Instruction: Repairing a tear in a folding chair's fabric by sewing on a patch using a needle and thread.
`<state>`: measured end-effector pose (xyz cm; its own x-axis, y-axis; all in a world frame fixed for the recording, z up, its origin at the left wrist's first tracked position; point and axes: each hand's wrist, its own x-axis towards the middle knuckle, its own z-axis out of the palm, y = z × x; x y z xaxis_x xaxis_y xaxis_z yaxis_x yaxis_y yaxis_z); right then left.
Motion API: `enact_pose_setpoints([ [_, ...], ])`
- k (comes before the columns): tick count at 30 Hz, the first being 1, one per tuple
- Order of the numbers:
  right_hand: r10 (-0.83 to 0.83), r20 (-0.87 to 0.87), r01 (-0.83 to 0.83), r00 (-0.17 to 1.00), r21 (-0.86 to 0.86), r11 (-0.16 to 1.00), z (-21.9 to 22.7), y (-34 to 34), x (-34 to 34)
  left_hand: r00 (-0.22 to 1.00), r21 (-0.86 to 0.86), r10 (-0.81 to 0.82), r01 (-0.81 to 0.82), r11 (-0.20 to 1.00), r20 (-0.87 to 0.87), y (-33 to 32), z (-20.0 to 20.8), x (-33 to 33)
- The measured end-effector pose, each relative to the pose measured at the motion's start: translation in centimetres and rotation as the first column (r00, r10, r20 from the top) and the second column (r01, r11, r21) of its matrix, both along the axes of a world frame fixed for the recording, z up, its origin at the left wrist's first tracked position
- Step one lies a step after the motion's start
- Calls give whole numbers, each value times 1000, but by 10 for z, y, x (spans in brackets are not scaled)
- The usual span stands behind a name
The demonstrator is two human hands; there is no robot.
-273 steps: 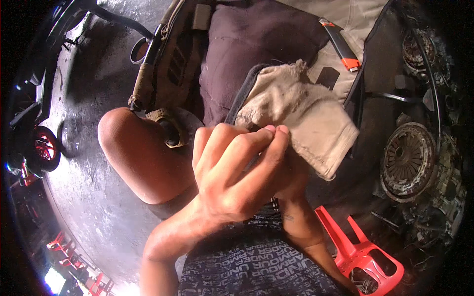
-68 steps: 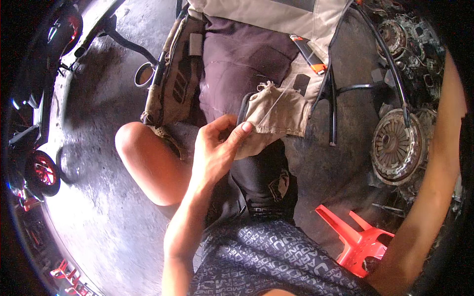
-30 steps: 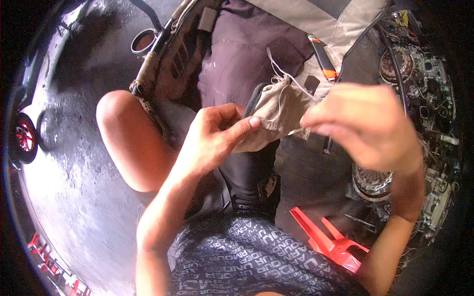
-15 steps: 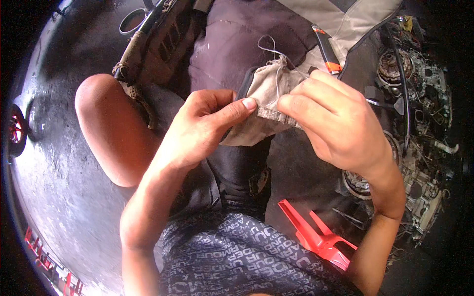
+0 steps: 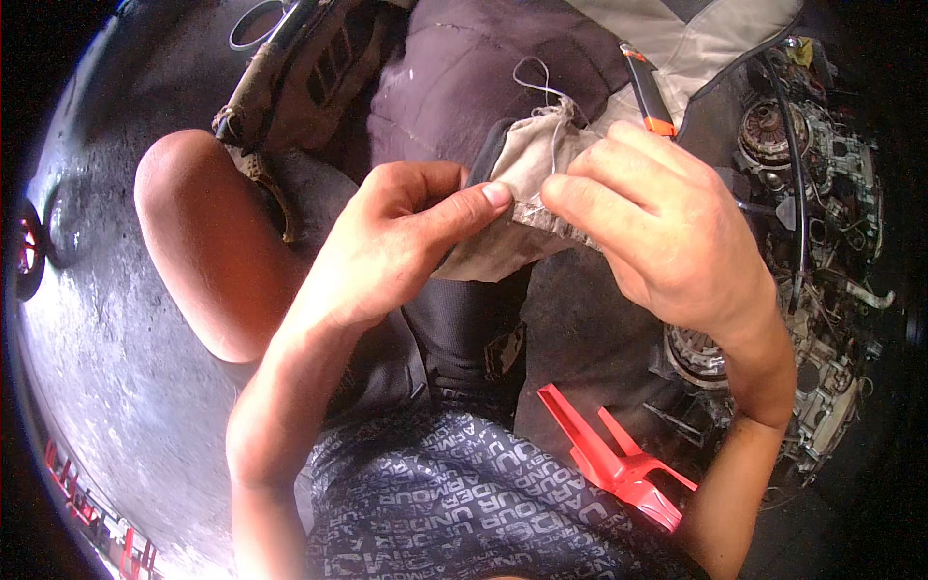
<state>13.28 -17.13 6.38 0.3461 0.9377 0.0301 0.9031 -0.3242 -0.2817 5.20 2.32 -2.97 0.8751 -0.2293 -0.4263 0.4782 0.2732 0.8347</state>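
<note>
The cloth (image 5: 527, 159) sits between the hands: the left hand (image 5: 391, 232) clamps its edge under the thumb, apparently steadying it; the right hand (image 5: 667, 222) bunches beside, its grip hidden. Thread (image 5: 547, 72) loops beyond; the cutter (image 5: 647, 92) lies seemingly within reach.

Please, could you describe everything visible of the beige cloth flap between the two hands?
The beige cloth flap looks woven, creased and somewhat soiled, with dark edging on its left side and a frayed tuft on top. A pale thread runs down across it. The left hand pinches it, thumb on top; the right hand hides its right part, so contact there is unclear. Behind its upper end lies purplish-brown fabric.
</note>
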Motion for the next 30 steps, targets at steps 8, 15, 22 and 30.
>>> enact_pose_setpoints([
  [8,79,39,-79,996,-13,997,-3,9,2,1000,57,-7,7,998,-11,4,-2,0],
  [15,47,-368,-32,929,47,998,-26,-5,29,985,95,-93,79,992,146,4,3,-3],
  [22,54,-474,-41,879,38,998,-30,-2,38,978,118,-200,192,974,63,11,2,1],
  [30,95,-176,-78,980,104,992,-27,1,33,994,131,-78,68,989,74,8,13,0],
])
